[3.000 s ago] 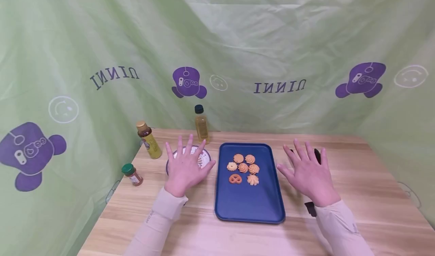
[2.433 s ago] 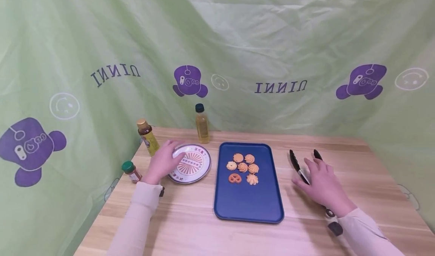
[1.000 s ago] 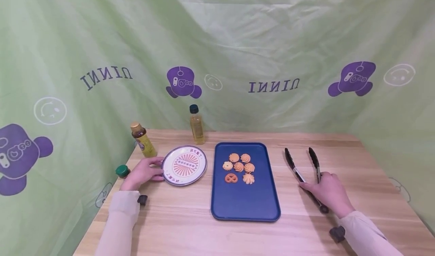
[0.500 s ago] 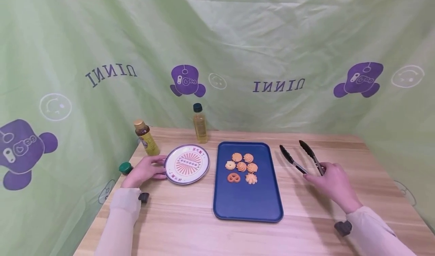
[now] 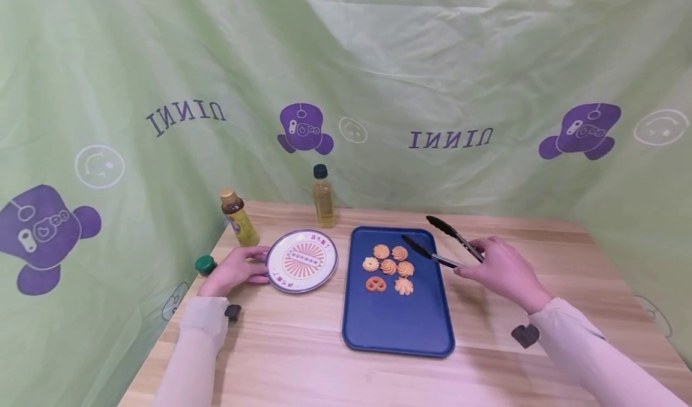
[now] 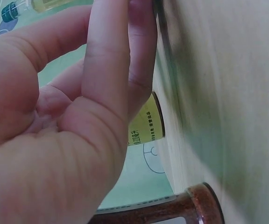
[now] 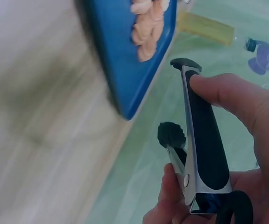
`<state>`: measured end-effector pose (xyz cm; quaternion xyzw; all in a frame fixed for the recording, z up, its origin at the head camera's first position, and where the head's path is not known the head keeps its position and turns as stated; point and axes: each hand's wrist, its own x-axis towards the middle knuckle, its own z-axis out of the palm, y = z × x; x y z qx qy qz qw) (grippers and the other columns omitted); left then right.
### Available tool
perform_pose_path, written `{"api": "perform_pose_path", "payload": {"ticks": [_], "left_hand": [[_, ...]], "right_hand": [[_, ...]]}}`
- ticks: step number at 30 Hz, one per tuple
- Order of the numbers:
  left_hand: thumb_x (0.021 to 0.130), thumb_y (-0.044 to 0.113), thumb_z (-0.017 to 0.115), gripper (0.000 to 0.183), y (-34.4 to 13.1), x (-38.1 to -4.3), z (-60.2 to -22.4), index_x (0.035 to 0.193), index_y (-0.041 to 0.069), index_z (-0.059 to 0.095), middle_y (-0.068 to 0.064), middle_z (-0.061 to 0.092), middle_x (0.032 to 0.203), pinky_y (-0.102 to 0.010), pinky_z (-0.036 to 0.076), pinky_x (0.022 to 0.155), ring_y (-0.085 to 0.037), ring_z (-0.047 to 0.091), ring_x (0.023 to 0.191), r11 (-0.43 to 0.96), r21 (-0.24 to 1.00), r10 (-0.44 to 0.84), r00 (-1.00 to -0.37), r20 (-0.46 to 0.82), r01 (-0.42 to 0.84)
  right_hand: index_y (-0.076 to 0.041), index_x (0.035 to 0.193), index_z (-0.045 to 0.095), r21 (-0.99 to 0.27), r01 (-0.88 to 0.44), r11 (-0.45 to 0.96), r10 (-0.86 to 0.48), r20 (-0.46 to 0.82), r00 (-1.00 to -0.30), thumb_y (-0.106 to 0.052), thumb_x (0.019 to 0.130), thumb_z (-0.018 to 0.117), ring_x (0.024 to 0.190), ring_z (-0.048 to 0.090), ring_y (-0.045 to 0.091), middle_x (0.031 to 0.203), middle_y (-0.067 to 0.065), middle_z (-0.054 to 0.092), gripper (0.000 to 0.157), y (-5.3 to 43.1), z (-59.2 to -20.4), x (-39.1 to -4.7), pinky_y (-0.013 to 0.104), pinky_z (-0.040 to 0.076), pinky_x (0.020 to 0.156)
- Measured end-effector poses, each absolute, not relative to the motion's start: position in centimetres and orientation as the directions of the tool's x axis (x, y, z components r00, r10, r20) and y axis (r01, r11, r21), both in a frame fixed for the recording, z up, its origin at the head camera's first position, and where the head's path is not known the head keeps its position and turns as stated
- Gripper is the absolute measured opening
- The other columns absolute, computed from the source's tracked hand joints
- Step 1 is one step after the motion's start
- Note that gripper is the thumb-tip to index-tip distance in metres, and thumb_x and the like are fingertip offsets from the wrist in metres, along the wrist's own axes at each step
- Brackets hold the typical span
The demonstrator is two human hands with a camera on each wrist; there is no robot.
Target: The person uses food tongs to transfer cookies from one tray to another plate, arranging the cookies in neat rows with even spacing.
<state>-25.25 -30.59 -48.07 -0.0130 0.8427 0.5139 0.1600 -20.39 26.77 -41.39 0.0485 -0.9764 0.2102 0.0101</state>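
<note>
My right hand (image 5: pixel 505 272) grips black-and-silver tongs (image 5: pixel 417 247), thumb on one arm and fingers on the other, as the right wrist view also shows. The tongs' arms stand apart, with one black tip over the upper right of a blue tray (image 5: pixel 397 326). Several cookies (image 5: pixel 388 267) lie in the tray, one a pretzel shape (image 5: pixel 375 284); nothing is between the tips. My left hand (image 5: pixel 238 270) holds the left rim of a white patterned plate (image 5: pixel 301 261) lying on the table. The plate's contact with the fingers is out of sight in the left wrist view.
Behind the left hand stands a gold-capped bottle (image 5: pixel 239 220). A green-capped jar (image 5: pixel 205 265) is partly hidden by that hand. An oil bottle (image 5: pixel 323 197) stands at the back of the wooden table (image 5: pixel 303 347), before a green curtain (image 5: pixel 378 65).
My right hand has taken hold of the tongs, lifted them off the table and moved them left to the tray. My left hand has come down to the plate's left rim and stayed there.
</note>
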Motion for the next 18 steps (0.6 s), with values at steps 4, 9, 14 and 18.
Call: {"api": "perform_pose_path", "payload": {"ticks": [4, 9, 14, 18], "left_hand": [[0.107, 0.000, 0.071, 0.064, -30.6, -25.3, -48.1, 0.166, -0.004, 0.046, -0.033, 0.053, 0.155, -0.032, 0.074, 0.089, -0.018, 0.081, 0.098, 0.480, 0.855, 0.136, -0.947, -0.291, -0.194], [0.107, 0.000, 0.071, 0.064, -30.4, -25.3, -48.0, 0.166, -0.004, 0.046, -0.033, 0.054, 0.155, -0.031, 0.074, 0.089, -0.017, 0.081, 0.098, 0.485, 0.852, 0.135, -0.946, -0.296, -0.197], [0.107, 0.000, 0.070, 0.063, -30.5, -25.3, -48.0, 0.166, -0.004, 0.046, -0.032, 0.055, 0.153, -0.031, 0.074, 0.088, -0.017, 0.081, 0.098, 0.487, 0.851, 0.135, -0.946, -0.295, -0.195], [0.107, -0.001, 0.070, 0.063, -30.6, -25.3, -48.0, 0.166, -0.004, 0.047, -0.032, 0.055, 0.151, -0.030, 0.074, 0.088, -0.017, 0.080, 0.097, 0.484, 0.853, 0.136, -0.947, -0.292, -0.194]], "right_hand": [[0.005, 0.138, 0.074, -0.401, -0.142, 0.905, -0.136, 0.043, -0.990, -0.048, 0.085, 0.093, 0.090, 0.067, 0.033, 0.116, 0.024, 0.074, 0.077, 25.4, -40.4, -21.3, 0.041, 0.056, 0.064], [0.007, 0.133, 0.076, -0.384, -0.193, 0.903, -0.197, 0.029, -0.980, -0.044, 0.085, 0.094, 0.093, 0.073, 0.033, 0.119, 0.025, 0.079, 0.073, 23.8, -39.2, -22.5, 0.054, 0.066, 0.078], [0.002, 0.113, 0.080, -0.393, -0.233, 0.889, -0.265, -0.027, -0.964, -0.037, 0.083, 0.096, 0.075, 0.062, 0.020, 0.089, 0.007, 0.074, 0.052, 22.5, -38.4, -23.4, 0.035, 0.054, 0.069], [-0.004, 0.100, 0.080, -0.406, -0.255, 0.878, -0.306, -0.066, -0.950, -0.034, 0.084, 0.095, 0.070, 0.057, 0.017, 0.082, 0.000, 0.069, 0.037, 21.7, -38.1, -23.8, 0.029, 0.047, 0.065]]}}
